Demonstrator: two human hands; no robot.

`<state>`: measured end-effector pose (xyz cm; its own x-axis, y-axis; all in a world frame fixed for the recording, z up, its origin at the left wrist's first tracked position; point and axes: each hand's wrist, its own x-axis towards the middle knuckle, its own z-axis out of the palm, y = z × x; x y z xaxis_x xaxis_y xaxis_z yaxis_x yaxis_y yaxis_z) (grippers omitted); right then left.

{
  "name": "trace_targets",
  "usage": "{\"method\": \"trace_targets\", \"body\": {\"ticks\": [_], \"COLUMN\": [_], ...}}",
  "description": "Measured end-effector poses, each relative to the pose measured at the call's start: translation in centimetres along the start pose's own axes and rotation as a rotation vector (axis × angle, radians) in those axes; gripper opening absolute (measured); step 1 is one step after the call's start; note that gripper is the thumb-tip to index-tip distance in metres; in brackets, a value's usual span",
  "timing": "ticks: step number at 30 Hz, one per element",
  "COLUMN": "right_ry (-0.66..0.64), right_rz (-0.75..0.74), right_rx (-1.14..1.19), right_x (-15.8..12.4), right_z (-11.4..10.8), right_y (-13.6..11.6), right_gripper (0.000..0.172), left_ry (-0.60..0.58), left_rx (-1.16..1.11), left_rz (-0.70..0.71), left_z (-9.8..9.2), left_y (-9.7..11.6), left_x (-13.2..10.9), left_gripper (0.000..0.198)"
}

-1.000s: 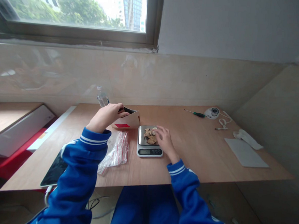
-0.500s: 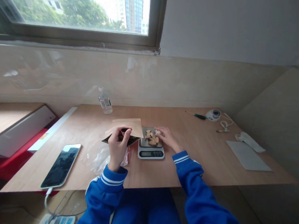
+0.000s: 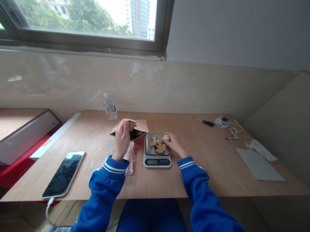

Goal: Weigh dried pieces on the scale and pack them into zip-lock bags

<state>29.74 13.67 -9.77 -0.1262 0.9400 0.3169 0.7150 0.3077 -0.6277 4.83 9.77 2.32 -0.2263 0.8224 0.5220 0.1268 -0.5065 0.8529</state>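
Observation:
A small digital kitchen scale (image 3: 156,161) stands on the wooden table (image 3: 199,168) with several tan dried pieces (image 3: 158,146) on its steel platform. My right hand (image 3: 172,143) rests at the platform's right edge, fingers pinched on one pale piece. My left hand (image 3: 123,136) is raised just left of the scale, closed around the open mouth of a brown paper pouch (image 3: 141,126). Below that hand lies a bundle of clear zip bags with red strips (image 3: 129,157).
A phone (image 3: 64,173) on a charging cable lies at the front left. A small water bottle (image 3: 110,107) stands at the back. A green-handled screwdriver (image 3: 204,122), a round white device (image 3: 222,121) with cord, a grey sheet (image 3: 259,165) and crumpled tissue sit at the right.
My left hand pulled the pouch from the back of the table toward me, then lifted it slightly beside the scale. My right hand stayed at the scale, shifting to its right edge.

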Motion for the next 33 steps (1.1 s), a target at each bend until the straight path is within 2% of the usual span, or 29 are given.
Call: {"method": "trace_targets", "body": {"ticks": [3, 6, 9, 15, 20, 24, 29, 33], "right_ry": [0.050, 0.162, 0.249, 0.149, 0.182, 0.117, 0.064, -0.015], "right_rz": [0.067, 0.124, 0.127, 0.037, 0.013, -0.045, -0.035, -0.027], "right_rx": [0.061, 0.164, 0.232, 0.251, 0.163, 0.154, 0.278, 0.429], "right_x": [0.3, 0.7, 1.1, 1.1, 1.3, 1.3, 0.6, -0.2], "right_z": [0.3, 0.6, 1.0, 1.8, 1.6, 1.4, 1.5, 1.1], "right_y": [0.6, 0.8, 0.7, -0.6, -1.9, -2.2, -2.0, -2.5], "right_gripper": [0.033, 0.033, 0.034, 0.029, 0.026, 0.020, 0.035, 0.036], "left_ry": [0.007, 0.020, 0.013, -0.010, -0.011, 0.019, 0.011, -0.005], "left_rx": [-0.022, 0.009, 0.018, -0.045, -0.044, -0.018, -0.004, -0.007], "left_rz": [-0.026, -0.049, -0.059, -0.066, -0.106, -0.121, -0.121, -0.113], "left_z": [0.2, 0.4, 0.5, 0.4, 0.3, 0.2, 0.4, 0.4], "left_y": [0.1, 0.3, 0.3, 0.1, 0.0, -0.2, -0.1, -0.3], "left_x": [1.0, 1.7, 2.1, 2.2, 2.0, 1.9, 1.8, 1.8], "left_gripper": [0.054, 0.060, 0.061, 0.058, 0.055, 0.055, 0.056, 0.054]}}
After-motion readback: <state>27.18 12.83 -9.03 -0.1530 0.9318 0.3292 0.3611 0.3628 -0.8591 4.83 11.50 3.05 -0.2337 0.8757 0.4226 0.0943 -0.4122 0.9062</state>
